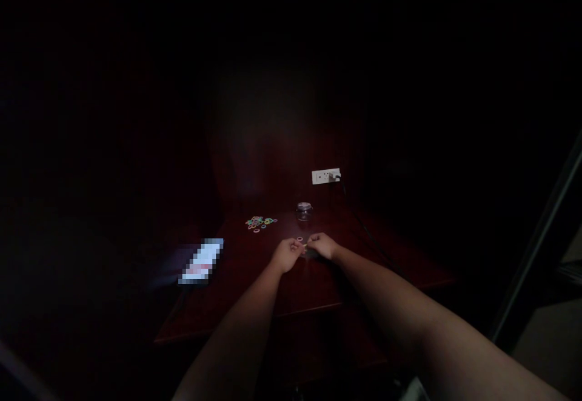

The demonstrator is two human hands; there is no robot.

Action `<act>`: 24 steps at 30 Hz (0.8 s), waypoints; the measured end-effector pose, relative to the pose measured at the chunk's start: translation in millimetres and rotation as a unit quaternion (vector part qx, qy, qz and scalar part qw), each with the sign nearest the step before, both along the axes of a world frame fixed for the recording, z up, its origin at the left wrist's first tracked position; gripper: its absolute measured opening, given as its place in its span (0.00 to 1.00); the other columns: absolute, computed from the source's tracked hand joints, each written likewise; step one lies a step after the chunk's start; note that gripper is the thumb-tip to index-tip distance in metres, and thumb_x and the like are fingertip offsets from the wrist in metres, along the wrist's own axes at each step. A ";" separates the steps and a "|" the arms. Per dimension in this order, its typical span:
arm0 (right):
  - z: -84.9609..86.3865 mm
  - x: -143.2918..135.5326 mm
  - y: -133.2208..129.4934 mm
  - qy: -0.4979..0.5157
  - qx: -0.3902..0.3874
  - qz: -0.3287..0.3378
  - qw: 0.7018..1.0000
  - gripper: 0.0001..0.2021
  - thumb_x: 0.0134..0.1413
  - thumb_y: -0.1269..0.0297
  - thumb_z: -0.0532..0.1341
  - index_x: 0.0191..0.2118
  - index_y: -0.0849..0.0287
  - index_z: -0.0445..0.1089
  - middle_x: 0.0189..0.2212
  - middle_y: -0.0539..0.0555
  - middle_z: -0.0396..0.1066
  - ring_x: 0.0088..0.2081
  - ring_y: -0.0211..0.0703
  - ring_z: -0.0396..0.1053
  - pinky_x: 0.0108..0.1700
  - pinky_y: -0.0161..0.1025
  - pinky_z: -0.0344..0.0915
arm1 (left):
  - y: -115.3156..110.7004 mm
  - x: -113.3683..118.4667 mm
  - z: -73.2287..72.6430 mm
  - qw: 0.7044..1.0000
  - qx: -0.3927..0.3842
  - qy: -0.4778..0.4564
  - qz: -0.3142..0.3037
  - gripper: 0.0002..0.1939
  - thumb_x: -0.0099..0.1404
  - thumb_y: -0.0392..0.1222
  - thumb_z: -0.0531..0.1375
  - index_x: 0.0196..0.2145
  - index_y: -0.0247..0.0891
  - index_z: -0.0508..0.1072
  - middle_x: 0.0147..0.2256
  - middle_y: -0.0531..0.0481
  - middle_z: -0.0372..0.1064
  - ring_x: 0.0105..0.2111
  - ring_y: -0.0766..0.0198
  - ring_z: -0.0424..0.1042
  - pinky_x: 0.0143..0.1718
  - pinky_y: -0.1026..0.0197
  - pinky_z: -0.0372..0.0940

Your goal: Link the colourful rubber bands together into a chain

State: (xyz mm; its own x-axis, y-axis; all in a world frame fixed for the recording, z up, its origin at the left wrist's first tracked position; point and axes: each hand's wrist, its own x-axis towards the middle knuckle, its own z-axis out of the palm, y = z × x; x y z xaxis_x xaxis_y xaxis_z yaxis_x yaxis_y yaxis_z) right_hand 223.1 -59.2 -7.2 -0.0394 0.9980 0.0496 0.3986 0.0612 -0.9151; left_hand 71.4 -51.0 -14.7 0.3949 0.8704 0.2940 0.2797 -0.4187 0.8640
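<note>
My left hand (287, 254) and my right hand (322, 246) meet over the middle of the dark red table (240, 286). Their fingertips pinch a small yellow band (305, 245), which looks like a hair tie; most of it is hidden by the fingers. Just behind the fingers lies a single pale pink hair tie (299, 239). Farther left is a loose pile of small coloured hair ties (255, 223). A small clear jar (304, 212) with a lid stands upright behind my hands.
A lit phone or screen (202, 261), blurred out, is at the table's left edge. On the back wall a white socket panel (321, 177) holds a plug (335, 176), and its dark cable (364, 226) runs down the right side. The surroundings are very dark.
</note>
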 end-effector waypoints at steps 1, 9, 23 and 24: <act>0.8 0.1 -0.7 0.003 -0.002 0.002 1.000 0.04 0.35 0.70 0.58 0.18 0.63 0.62 0.13 0.44 0.58 0.16 0.28 0.53 0.20 0.29 0.48 | -0.8 -0.2 0.4 1.000 0.001 0.000 -0.002 0.05 0.54 0.36 0.56 0.24 0.32 0.69 0.23 0.48 0.71 0.24 0.67 0.68 0.29 0.65 0.62; 15.0 6.6 -2.1 0.031 -0.069 0.080 0.994 0.04 0.36 0.70 0.58 0.19 0.61 0.60 0.08 0.41 0.53 0.11 0.27 0.47 0.15 0.28 0.41 | 0.0 1.0 0.8 1.000 0.012 -0.009 -0.007 0.04 0.54 0.35 0.56 0.24 0.31 0.69 0.23 0.48 0.70 0.23 0.68 0.67 0.27 0.66 0.61; 2.5 36.3 17.1 0.294 -0.098 0.223 0.924 0.10 0.44 0.63 0.60 0.29 0.59 0.57 0.10 0.38 0.47 0.12 0.26 0.41 0.15 0.26 0.40 | 34.0 16.6 9.8 0.996 0.090 0.007 -0.022 0.05 0.52 0.37 0.56 0.24 0.32 0.69 0.20 0.53 0.63 0.20 0.73 0.59 0.21 0.70 0.54; 1.9 36.8 16.6 0.299 -0.102 0.237 0.919 0.10 0.44 0.63 0.60 0.29 0.59 0.57 0.10 0.38 0.48 0.12 0.25 0.41 0.15 0.26 0.40 | 34.8 16.8 10.4 0.996 0.081 -0.006 -0.029 0.05 0.53 0.37 0.56 0.24 0.31 0.69 0.20 0.52 0.64 0.20 0.72 0.60 0.21 0.69 0.55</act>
State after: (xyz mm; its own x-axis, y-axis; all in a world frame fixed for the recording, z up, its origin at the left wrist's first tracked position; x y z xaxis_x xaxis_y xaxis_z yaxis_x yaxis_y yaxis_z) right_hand 259.9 -42.6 -5.3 -0.4984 0.8668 0.0173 -0.2057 -0.0988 -0.9736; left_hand 88.1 -16.3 -4.3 0.4387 0.7874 0.4332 0.2409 -0.5674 0.7874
